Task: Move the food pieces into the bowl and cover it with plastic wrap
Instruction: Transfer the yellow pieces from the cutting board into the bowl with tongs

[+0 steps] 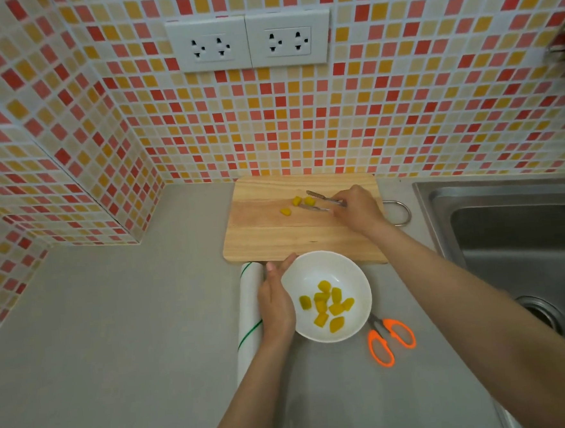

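Tongs (320,201) (right hands (357,210)) straddle 1 of 3 pieces (309,201).

The left hand (275,303) covers the near-left rim of the white bowl (352,272) and hides part of the plastic wrap roll (249,313) beside it — the roll's lower end disappears under the forearm. The right hand (357,210) closes over the handle end of the metal tongs (317,200), so the grip itself is unseen. The scissors (390,340) have their blades tucked beneath the bowl. The sink (509,231) runs off the right edge, and a blurred object at the upper right — cut by the frame — cannot be identified.
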A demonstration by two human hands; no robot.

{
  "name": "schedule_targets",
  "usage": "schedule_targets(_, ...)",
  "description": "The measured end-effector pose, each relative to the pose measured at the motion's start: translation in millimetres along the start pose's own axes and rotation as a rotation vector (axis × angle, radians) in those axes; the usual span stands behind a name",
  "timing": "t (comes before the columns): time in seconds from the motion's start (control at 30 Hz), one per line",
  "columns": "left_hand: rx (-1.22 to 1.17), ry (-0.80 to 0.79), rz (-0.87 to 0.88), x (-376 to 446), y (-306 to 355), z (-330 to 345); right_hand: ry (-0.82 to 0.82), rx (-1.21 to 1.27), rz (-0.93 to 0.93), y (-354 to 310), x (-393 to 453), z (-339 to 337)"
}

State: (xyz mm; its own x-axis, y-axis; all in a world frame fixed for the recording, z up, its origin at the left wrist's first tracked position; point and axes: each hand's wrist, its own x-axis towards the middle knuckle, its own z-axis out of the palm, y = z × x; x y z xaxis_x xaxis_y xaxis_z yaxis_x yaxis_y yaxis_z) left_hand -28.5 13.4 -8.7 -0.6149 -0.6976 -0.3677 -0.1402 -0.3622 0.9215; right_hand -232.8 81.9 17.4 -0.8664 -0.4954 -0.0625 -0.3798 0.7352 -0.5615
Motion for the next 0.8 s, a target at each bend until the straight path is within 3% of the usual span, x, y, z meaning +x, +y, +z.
schedule_targets(0.33,0.045,-0.006,0.014,1,-1,0,0.072,-0.016,-0.046,6,10,22)
schedule_targets(0.57,0.033,-0.008,0.012,1,0,-1,0.147,0.121,-0.221,6,-66,-5)
schedule_targets(0.8,0.02,-0.026,0.006,1,0,-1,-0.003,0.064,-0.307,13,-136,-24)
